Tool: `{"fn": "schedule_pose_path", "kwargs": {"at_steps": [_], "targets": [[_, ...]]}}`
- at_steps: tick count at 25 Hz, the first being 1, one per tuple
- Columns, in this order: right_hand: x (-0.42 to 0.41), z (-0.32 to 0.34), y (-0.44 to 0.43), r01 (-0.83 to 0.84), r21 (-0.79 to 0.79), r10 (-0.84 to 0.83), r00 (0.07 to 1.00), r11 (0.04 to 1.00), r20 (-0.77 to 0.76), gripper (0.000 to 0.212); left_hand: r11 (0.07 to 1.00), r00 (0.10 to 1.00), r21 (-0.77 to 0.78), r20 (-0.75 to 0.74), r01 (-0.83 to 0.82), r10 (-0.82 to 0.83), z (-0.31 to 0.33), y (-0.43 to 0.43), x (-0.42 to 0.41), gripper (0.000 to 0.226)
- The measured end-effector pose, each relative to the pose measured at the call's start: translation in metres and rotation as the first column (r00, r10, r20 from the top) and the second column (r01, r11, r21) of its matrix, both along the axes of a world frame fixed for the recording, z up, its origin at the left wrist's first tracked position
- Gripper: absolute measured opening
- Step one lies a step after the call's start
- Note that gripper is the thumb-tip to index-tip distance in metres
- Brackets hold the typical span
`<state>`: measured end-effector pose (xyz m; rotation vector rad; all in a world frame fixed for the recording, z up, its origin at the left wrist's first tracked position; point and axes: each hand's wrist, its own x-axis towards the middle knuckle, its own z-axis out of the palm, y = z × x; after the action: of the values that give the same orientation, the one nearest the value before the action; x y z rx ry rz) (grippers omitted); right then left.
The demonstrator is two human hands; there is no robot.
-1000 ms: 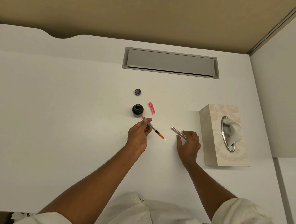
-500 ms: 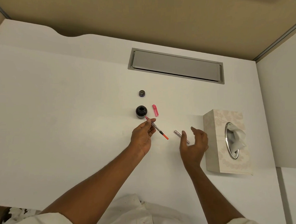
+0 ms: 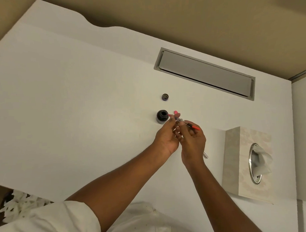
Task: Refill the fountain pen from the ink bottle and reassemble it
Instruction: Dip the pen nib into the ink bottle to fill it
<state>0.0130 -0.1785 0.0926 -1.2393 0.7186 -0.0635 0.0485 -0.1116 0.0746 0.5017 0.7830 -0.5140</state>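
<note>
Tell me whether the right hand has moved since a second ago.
Yes. The right hand left the silver barrel on the desk and moved toward the ink bottle, joining the left hand at the pen section.

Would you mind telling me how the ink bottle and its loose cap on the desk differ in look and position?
The ink bottle is larger and taller; the cap is small and low. The bottle stands close to the left hand, beside the pen section's tip, while the cap lies farther back, apart from everything. The bottle's mouth is open, and the cap lies off it. Both are dark, round and rest on the white desk.
</note>
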Motion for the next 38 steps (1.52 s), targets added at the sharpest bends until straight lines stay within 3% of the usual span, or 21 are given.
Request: {"fn": "schedule_pose_path", "kwargs": {"at_steps": [2,6,9,11,14,16,18,22,25,33,38], "targets": [[0.009,-0.003,0.004,0.035,-0.069,-0.037,0.999,0.997,-0.026,0.020,0.999,1.000,-0.037,-0.008,0.003,-0.003,0.003,-0.002,0.000,0.023],[0.025,-0.002,0.009,0.084,-0.048,-0.088,0.993,0.995,-0.074,0.008,1.000,0.999,-0.024,0.037,0.017,-0.016,-0.001,0.000,0.004,0.022],[0.036,-0.004,0.009,0.081,-0.132,-0.091,0.993,0.988,-0.075,0.010,0.990,0.990,0.063,0.054,0.127,-0.130,-0.010,0.011,0.002,0.027],[0.045,-0.007,0.005,0.085,-0.224,-0.105,0.991,0.971,-0.080,0.013,0.950,0.970,0.205,0.020,0.235,-0.244,-0.014,0.023,-0.007,0.028],[0.052,-0.013,0.004,0.013,-0.347,-0.045,0.996,0.938,-0.082,0.014,0.781,0.975,0.589,-0.064,0.209,-0.213,-0.015,0.048,-0.012,0.005],[0.054,-0.017,0.006,-0.063,-0.414,0.028,0.996,0.908,-0.090,0.012,0.570,0.979,0.821,0.082,0.040,-0.186,-0.014,0.067,-0.005,0.005],[0.054,-0.022,0.008,-0.114,-0.479,0.079,0.992,0.871,-0.094,0.012,0.403,0.924,0.910,0.235,-0.100,-0.301,-0.013,0.078,0.008,0.007],[0.056,-0.025,0.014,-0.167,-0.597,0.142,0.986,0.785,-0.089,0.015,0.270,0.735,0.951,0.290,-0.150,-0.613,-0.026,0.074,0.037,0.023],[0.060,-0.023,0.016,-0.195,-0.634,0.183,0.979,0.749,-0.085,0.016,0.236,0.645,0.965,0.254,-0.116,-0.721,-0.034,0.063,0.046,0.029],[0.065,-0.026,0.017,-0.206,-0.651,0.204,0.976,0.731,-0.079,0.016,0.246,0.655,0.964,0.248,-0.097,-0.714,-0.046,0.066,0.047,0.030],[0.065,-0.031,0.018,-0.261,-0.717,0.290,0.953,0.646,-0.086,0.010,0.239,0.606,0.964,0.261,-0.119,-0.751,-0.045,0.064,0.051,0.030]]}}
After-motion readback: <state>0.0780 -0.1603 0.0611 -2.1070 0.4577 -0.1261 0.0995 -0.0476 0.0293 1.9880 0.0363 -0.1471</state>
